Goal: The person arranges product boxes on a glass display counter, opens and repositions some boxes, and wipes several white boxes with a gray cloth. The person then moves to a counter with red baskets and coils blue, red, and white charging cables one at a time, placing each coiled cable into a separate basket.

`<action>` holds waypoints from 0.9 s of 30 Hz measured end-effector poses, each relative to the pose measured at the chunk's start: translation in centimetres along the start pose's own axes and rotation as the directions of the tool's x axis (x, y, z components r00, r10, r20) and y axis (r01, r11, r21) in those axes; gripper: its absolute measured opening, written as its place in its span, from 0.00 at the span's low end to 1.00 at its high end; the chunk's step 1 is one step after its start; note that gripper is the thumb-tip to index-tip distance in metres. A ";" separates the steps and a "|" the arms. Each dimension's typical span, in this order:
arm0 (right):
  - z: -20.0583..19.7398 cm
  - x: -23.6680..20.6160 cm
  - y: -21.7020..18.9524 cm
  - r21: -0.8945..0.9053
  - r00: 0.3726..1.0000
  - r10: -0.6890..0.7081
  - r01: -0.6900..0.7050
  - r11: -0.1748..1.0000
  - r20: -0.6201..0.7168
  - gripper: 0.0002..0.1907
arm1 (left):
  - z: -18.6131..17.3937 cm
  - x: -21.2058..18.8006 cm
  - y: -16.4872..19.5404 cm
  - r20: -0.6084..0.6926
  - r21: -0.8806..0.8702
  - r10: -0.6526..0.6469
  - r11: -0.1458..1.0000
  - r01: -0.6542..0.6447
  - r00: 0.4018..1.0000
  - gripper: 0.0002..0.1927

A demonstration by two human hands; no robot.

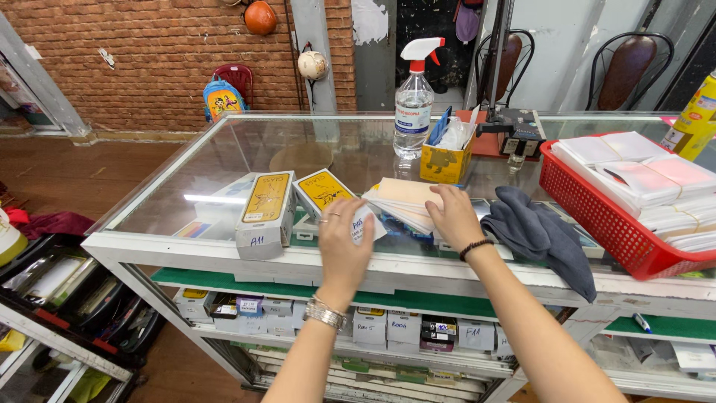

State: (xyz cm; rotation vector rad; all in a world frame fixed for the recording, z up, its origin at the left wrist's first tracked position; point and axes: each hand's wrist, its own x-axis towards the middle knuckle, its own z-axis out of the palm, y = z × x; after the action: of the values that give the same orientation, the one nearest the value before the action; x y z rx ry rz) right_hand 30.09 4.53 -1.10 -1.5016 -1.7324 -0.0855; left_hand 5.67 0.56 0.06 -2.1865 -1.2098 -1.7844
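Note:
My left hand (344,240), with rings and a wristwatch, rests on a white box with a yellow label (325,191) that lies tilted on the glass counter (313,145). My right hand (453,216), with a dark bead bracelet, lies flat on a stack of thin beige packets (403,198) beside that box. To the left stands a taller white box with a yellow label (265,213). Both hands are near the counter's front edge.
A grey cloth (541,235) lies right of my right hand. A red basket (597,213) of white packets fills the right side. A spray bottle (413,104) and a small yellow carton (445,160) stand further back. Shelves below hold several small boxes.

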 end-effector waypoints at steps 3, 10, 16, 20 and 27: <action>-0.1 4.0 1.6 -0.131 0.989 -0.124 0.133 0.982 0.074 0.25 | 4.1 -1.5 3.4 0.330 -0.309 -0.161 0.913 0.267 0.930 0.16; -0.6 6.3 0.1 -0.426 0.825 0.344 -0.142 0.894 0.448 0.41 | 13.1 -2.3 0.6 0.419 -0.261 -0.610 0.629 0.732 0.673 0.31; 0.4 6.9 0.1 -0.234 0.814 0.276 -0.177 0.956 0.512 0.43 | 14.2 -4.2 -0.7 0.334 -0.374 -0.577 0.645 0.666 0.746 0.31; 1.8 7.8 0.5 -0.236 0.785 0.331 -0.240 0.942 0.524 0.46 | 13.6 -4.1 -0.3 0.335 -0.438 -0.561 0.619 0.652 0.757 0.33; 2.3 7.6 0.0 -0.295 0.742 0.418 -0.302 0.906 0.525 0.54 | 13.4 -3.8 -0.4 0.326 -0.509 -0.575 0.562 0.652 0.750 0.33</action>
State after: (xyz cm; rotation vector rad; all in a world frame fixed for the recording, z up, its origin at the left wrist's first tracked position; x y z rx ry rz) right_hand 29.23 11.84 2.00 -2.1501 -1.8802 0.4752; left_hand 16.12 5.66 -7.70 -2.3671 -1.8293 -2.6606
